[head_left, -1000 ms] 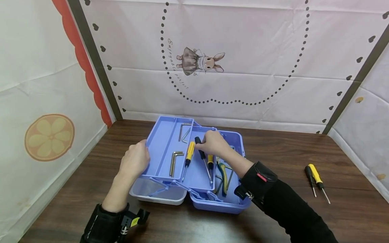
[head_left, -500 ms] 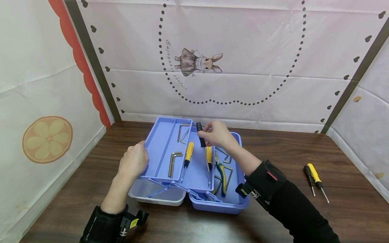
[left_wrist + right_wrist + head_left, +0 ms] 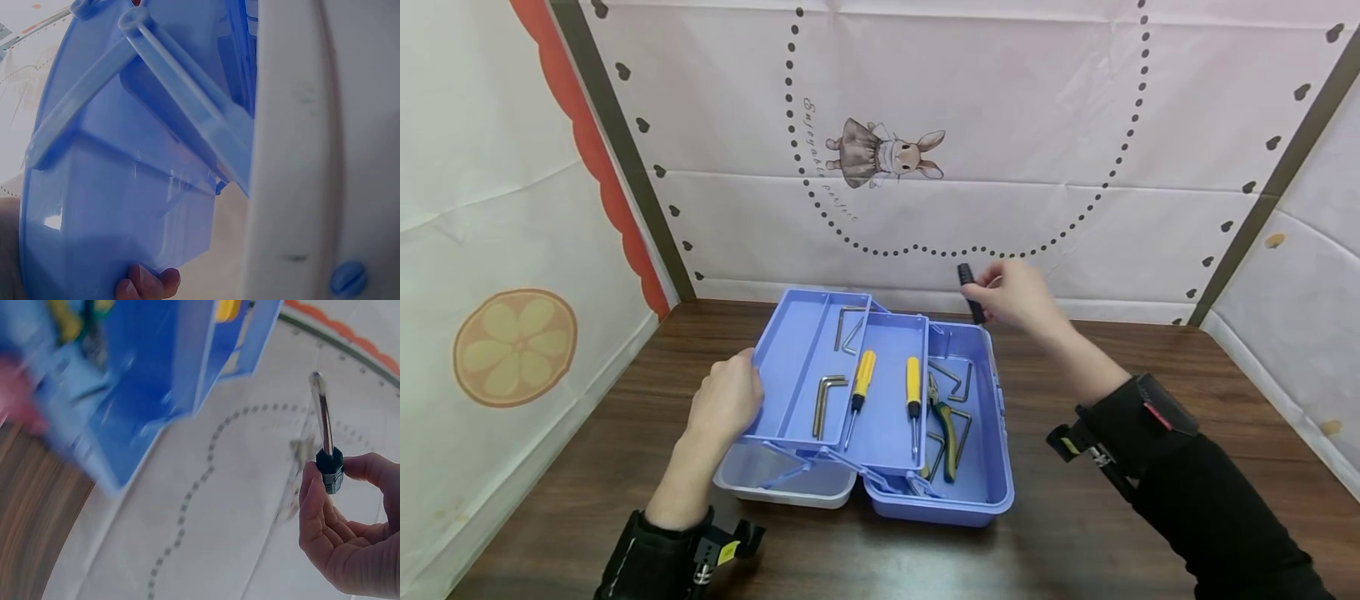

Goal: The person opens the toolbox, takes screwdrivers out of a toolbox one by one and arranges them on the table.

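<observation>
Pinching the black driver [image 3: 966, 275] near the shank end of its handle [image 3: 330, 464], the right hand [image 3: 1015, 292] holds it in the air by the far right corner of the box [image 3: 932, 512], in front of the pale cloth [image 3: 1000, 208]. Thumb and fingertips are clamped on it from opposite sides; the right wrist view shows the metal shank [image 3: 323, 415] standing free of the fingers.

The driver should be light for one hand and stiff throughout — nothing to crush or bend. The ridged handle ought to give good grip, whereas the smooth shank looks the more slippery part, so the handle is where to take hold. A small pinch like this one could let the tool swivel; wrapping more fingers round the handle would steady it.

The left hand [image 3: 727, 398] grips the outer edge of the upper tray [image 3: 790, 358], its fingertips [image 3: 150, 284] curled against the plastic. The tray looks thin-walled and light, firm but somewhat flexible, and it hangs on hinged arms [image 3: 187, 87] — so a hold on the rim seems sound, and a hard tug could shift the whole stack.

Two yellow drivers [image 3: 913, 379] lie in the lower tray [image 3: 887, 333], with pliers [image 3: 951, 446] in the box beside it.
</observation>
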`<action>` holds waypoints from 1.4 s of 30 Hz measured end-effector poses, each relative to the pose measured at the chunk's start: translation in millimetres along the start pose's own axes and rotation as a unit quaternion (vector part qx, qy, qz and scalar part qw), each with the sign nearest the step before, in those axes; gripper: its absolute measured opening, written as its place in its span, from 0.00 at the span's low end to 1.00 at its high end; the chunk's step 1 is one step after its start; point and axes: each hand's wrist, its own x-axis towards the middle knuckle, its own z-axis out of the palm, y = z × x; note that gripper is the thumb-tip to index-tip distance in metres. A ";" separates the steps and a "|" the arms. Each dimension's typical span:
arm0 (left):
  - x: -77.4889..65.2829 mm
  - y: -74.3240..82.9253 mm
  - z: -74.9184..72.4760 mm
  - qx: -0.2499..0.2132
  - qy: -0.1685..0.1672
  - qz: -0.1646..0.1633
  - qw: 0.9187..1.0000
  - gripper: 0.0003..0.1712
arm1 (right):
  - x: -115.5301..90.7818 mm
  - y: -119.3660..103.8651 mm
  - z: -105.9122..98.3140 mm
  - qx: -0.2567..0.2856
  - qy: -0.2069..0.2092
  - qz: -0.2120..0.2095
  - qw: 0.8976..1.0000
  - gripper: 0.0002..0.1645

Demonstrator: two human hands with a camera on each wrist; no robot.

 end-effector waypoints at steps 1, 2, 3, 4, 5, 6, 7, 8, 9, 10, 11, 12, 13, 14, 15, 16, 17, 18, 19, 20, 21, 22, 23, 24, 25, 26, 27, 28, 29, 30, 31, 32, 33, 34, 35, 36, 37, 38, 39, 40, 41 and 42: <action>0.0 -0.1 0.1 0.000 0.000 0.000 1.000 0.19 | -0.5 5.5 -4.6 -0.008 0.003 -0.001 1.000 0.16; 0.0 -0.2 0.3 0.000 0.001 0.001 1.000 0.19 | -1.2 11.4 -9.0 -0.016 0.005 -0.003 1.000 0.16; -0.1 -0.3 0.4 -0.001 0.002 0.002 1.000 0.19 | -2.2 17.3 -13.3 -0.024 0.007 -0.003 1.000 0.16; 0.0 -0.5 0.5 -0.001 0.003 0.002 1.000 0.19 | -3.5 23.6 -17.4 -0.031 0.009 -0.005 0.999 0.16; 0.1 -0.7 0.6 -0.001 0.004 0.004 1.000 0.19 | -4.9 30.2 -21.1 -0.038 0.010 -0.006 0.999 0.16; 0.0 -0.7 0.6 -0.002 0.005 0.005 1.000 0.19 | -6.7 36.7 -24.4 -0.045 0.010 -0.003 0.999 0.16; 0.1 -0.7 0.5 -0.002 0.005 0.007 1.000 0.19 | -8.4 43.5 -27.2 -0.052 0.010 -0.002 0.999 0.16; 0.1 -0.7 0.5 -0.002 0.006 0.008 1.000 0.19 | -10.1 50.4 -29.8 -0.059 0.011 0.003 0.998 0.17; 0.3 -0.8 0.5 -0.001 0.006 0.008 1.000 0.19 | -11.8 57.1 -32.0 -0.066 0.012 0.010 0.998 0.17; 0.4 -0.8 0.5 -0.001 0.005 0.007 1.000 0.18 | -13.6 63.9 -33.9 -0.074 0.011 0.016 0.997 0.17; 0.3 -0.7 0.5 0.000 0.004 0.006 1.000 0.18 | -15.5 70.6 -35.4 -0.081 0.011 0.024 0.996 0.18; 0.4 -0.6 0.5 0.000 0.001 0.005 1.000 0.19 | -17.6 76.9 -36.7 -0.087 0.011 0.032 0.996 0.18; 0.5 -1.0 0.7 0.001 0.001 0.004 1.000 0.19 | -19.0 83.2 -37.4 -0.091 0.010 0.039 0.995 0.18; 0.5 -1.3 0.9 0.002 0.001 0.003 1.000 0.19 | -20.8 88.9 -38.1 -0.097 0.009 0.046 0.994 0.18; 0.4 -1.4 1.0 0.001 0.000 0.002 1.000 0.19 | -22.4 94.6 -38.6 -0.105 0.008 0.053 0.993 0.18; 0.3 -1.4 1.1 0.002 -0.001 0.000 1.000 0.19 | -24.0 100.3 -38.6 -0.112 0.008 0.058 0.992 0.17; 0.3 -1.4 1.2 0.002 -0.001 0.000 1.000 0.19 | -25.3 106.1 -38.4 -0.119 0.009 0.061 0.991 0.17; 0.3 -1.5 1.4 0.001 0.000 0.000 1.000 0.19 | -26.7 111.6 -38.2 -0.124 0.008 0.069 0.990 0.17; 0.3 -1.5 1.5 0.001 0.000 0.001 1.000 0.19 | -27.9 117.4 -38.0 -0.129 0.006 0.075 0.989 0.17; 0.2 -1.3 1.5 0.000 -0.001 0.000 1.000 0.19 | -29.3 122.8 -37.8 -0.137 0.005 0.080 0.987 0.17; 0.3 -1.3 1.7 -0.002 -0.001 0.001 1.000 0.19 | -30.7 128.4 -37.3 -0.144 0.003 0.086 0.986 0.18; 0.2 -1.3 1.7 -0.003 0.000 0.002 1.000 0.19 | -32.2 134.1 -36.9 -0.150 0.000 0.092 0.984 0.19; 0.2 -1.5 2.0 -0.004 0.000 0.003 1.000 0.19 | -33.5 139.8 -36.8 -0.156 -0.004 0.101 0.983 0.20; 0.4 -1.6 2.2 -0.005 0.002 0.005 1.000 0.19 | -34.9 145.4 -36.7 -0.162 -0.007 0.113 0.980 0.20; 0.4 -1.8 2.4 -0.006 0.002 0.006 1.000 0.19 | -36.2 151.1 -36.9 -0.169 -0.010 0.119 0.978 0.21; 0.7 -2.1 2.6 -0.006 0.003 0.007 1.000 0.19 | -37.4 156.3 -36.8 -0.176 -0.015 0.130 0.976 0.21; 0.6 -2.0 2.6 -0.006 0.004 0.008 1.000 0.19 | -38.7 161.4 -36.7 -0.179 -0.019 0.142 0.973 0.21; 0.8 -2.0 2.6 -0.006 0.004 0.008 1.000 0.20 | -39.5 166.5 -36.9 -0.182 -0.024 0.154 0.971 0.21; 1.0 -2.0 2.7 -0.006 0.004 0.008 1.000 0.20 | -40.5 171.0 -37.1 -0.182 -0.029 0.166 0.969 0.20; 1.0 -1.8 2.4 -0.006 0.004 0.009 1.000 0.20 | -41.4 175.4 -37.5 -0.185 -0.032 0.174 0.967 0.20; 0.9 -1.7 2.3 -0.005 0.003 0.009 1.000 0.19 | -42.5 179.2 -37.7 -0.183 -0.035 0.181 0.966 0.20; 0.9 -1.5 2.2 -0.005 0.002 0.009 1.000 0.19 | -43.5 182.7 -37.5 -0.186 -0.039 0.188 0.964 0.20; 0.7 -1.3 2.1 -0.005 0.002 0.009 1.000 0.19 | -44.4 186.1 -37.4 -0.188 -0.042 0.192 0.962 0.19; 0.6 -1.3 2.1 -0.005 0.001 0.009 1.000 0.19 | -45.3 189.1 -37.4 -0.193 -0.046 0.192 0.961 0.19; 0.3 -1.0 1.9 -0.004 0.000 0.009 1.000 0.19 | -46.3 191.7 -37.0 -0.196 -0.047 0.194 0.960 0.19; 0.1 -0.9 1.7 -0.004 0.001 0.010 1.000 0.19 | -47.1 194.2 -36.9 -0.201 -0.048 0.192 0.959 0.19; 0.1 -0.9 1.8 -0.003 0.001 0.009 1.000 0.19 | -48.0 196.5 -36.5 -0.204 -0.050 0.193 0.958 0.19; 0.0 -0.9 1.6 -0.003 0.001 0.009 1.000 0.19 | -48.8 198.5 -36.1 -0.206 -0.051 0.195 0.957 0.18; 0.0 -1.1 1.7 -0.003 0.001 0.009 1.000 0.19 | -49.6 200.7 -35.7 -0.206 -0.053 0.196 0.957 0.18; 0.0 -1.0 1.6 -0.003 0.002 0.008 1.000 0.19 | -50.3 202.9 -35.4 -0.207 -0.053 0.198 0.957 0.18; 0.1 -1.0 1.5 -0.002 0.002 0.008 1.000 0.19 | -50.9 205.1 -34.9 -0.205 -0.053 0.201 0.956 0.17; 0.4 -1.3 1.7 -0.002 0.003 0.006 1.000 0.19 | -51.5 207.2 -34.2 -0.204 -0.054 0.205 0.956 0.17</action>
